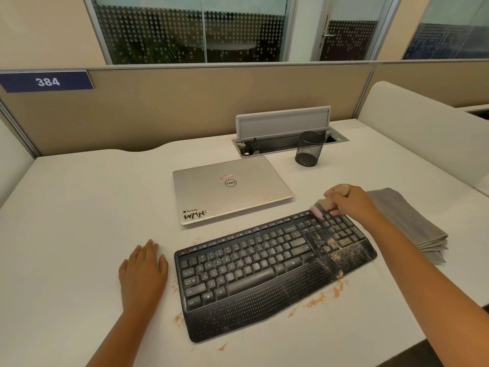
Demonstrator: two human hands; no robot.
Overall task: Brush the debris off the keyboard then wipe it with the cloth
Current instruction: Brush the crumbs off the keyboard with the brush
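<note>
— On the desk (79,207), where's the keyboard (264,268)?
— Mid-desk, debris (334,243) on its right end.
— Hands?
— Right hand (352,201) grips the brush (324,206) over the top-right keys; left hand (143,271) lies flat, holding nothing. Cloth (407,221) sits folded, right.

A white desk (79,207) carries a black keyboard (264,266) near its front edge, tan crumbs (316,301) scattered on the surface around it. A closed silver laptop (230,189) lies just behind. A folded grey cloth (407,221) sits to the right, a mesh cup (309,149) stands farther back, and a left hand (143,271) rests flat beside the keyboard.
</note>
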